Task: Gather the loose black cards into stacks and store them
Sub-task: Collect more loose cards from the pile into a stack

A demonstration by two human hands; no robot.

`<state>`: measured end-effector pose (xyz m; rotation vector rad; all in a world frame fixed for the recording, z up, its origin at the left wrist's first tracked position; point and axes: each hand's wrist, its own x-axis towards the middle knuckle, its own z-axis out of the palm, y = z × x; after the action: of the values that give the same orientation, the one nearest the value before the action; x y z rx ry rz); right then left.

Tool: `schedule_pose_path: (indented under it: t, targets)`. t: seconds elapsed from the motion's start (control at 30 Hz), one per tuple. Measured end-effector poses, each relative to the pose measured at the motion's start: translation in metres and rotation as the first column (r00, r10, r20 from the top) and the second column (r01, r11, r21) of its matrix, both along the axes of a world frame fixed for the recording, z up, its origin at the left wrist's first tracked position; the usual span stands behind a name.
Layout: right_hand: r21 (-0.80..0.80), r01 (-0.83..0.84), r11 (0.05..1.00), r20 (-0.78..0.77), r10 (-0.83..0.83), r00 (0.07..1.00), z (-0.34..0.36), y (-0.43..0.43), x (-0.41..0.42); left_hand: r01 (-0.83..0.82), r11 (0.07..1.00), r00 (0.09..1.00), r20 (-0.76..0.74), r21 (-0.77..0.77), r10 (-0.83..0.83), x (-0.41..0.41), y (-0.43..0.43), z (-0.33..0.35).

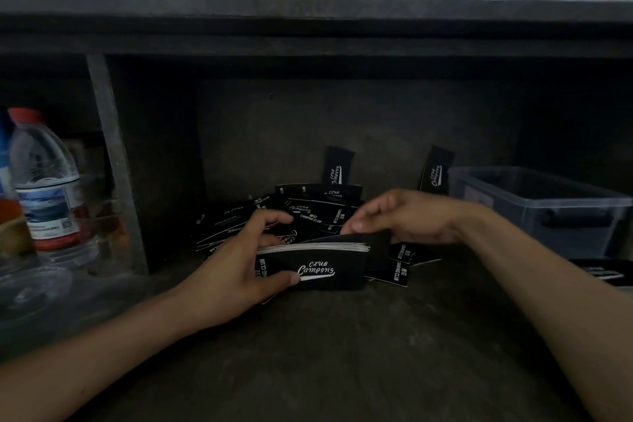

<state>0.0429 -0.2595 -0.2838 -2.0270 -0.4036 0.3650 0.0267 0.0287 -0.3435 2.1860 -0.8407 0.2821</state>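
Centre of frame: left hand grips one stack of black cards, thumb across its face. Right hand pinches one card at the stack's right end. One loose pile lies behind. Two upright cards lean on the back wall. One bin at right, one bottle at left.

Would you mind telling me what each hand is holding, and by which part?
The left hand grips the stack of black cards by its left end; the right hand pinches a single card by its top edge.
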Motion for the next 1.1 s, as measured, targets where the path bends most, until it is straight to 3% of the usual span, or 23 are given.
schedule_pose_path:
  t: [0.07,0.1,0.17,0.23,0.37,0.5,0.57,0.7,0.77,0.9,1.03,1.1]
  targets:
    - [-0.006,0.108,0.994,0.076,-0.107,0.991,-0.001,-0.007,0.005,0.039,0.999,0.999,0.018,0.013,-0.04,-0.002,0.0,0.001]
    - [-0.094,0.203,0.975,0.191,-0.183,0.964,-0.003,-0.009,0.009,0.054,0.998,0.998,0.04,0.027,-0.055,-0.003,0.0,0.001]
    - [-0.4,0.376,0.836,0.405,-0.207,0.891,-0.011,-0.012,0.016,0.072,0.996,0.992,0.098,0.056,-0.077,-0.002,0.0,0.001]
    - [-0.554,0.426,0.715,0.4,-0.22,0.89,-0.018,-0.014,0.022,0.07,0.995,0.988,0.133,0.071,-0.079,0.0,0.0,0.001]
    - [-0.507,0.5,0.702,0.351,-0.362,0.864,-0.006,-0.028,0.021,0.03,0.996,0.987,0.154,0.083,-0.043,0.002,0.0,0.0]
    - [-0.263,0.506,0.821,0.038,-0.515,0.856,0.001,-0.039,0.017,0.015,0.998,0.994,0.107,0.066,-0.022,0.003,0.0,-0.001]
    - [-0.233,0.552,0.801,0.061,-0.554,0.83,0.003,-0.045,0.02,0.026,0.998,0.995,0.095,0.055,-0.031,0.002,0.0,-0.002]
    - [-0.223,0.663,0.715,0.309,-0.593,0.744,0.005,-0.054,0.026,0.069,0.996,0.992,0.098,0.054,-0.074,0.001,-0.001,0.0]
    - [-0.117,0.654,0.747,0.372,-0.577,0.727,0.007,-0.055,0.028,0.074,0.996,0.992,0.099,0.057,-0.08,0.001,-0.001,0.0]
    - [0.161,0.434,0.886,0.208,-0.46,0.863,0.014,-0.042,0.018,0.038,0.997,0.991,0.122,0.07,-0.047,0.002,0.0,-0.001]
    - [-0.066,0.33,0.942,0.478,-0.261,0.839,0.018,-0.033,0.009,-0.023,0.997,0.991,0.137,0.074,0.013,0.002,0.0,-0.003]
    - [-0.166,0.276,0.947,0.515,-0.156,0.843,0.018,-0.024,0.004,-0.03,0.997,0.99,0.136,0.066,0.021,0.002,0.0,-0.003]
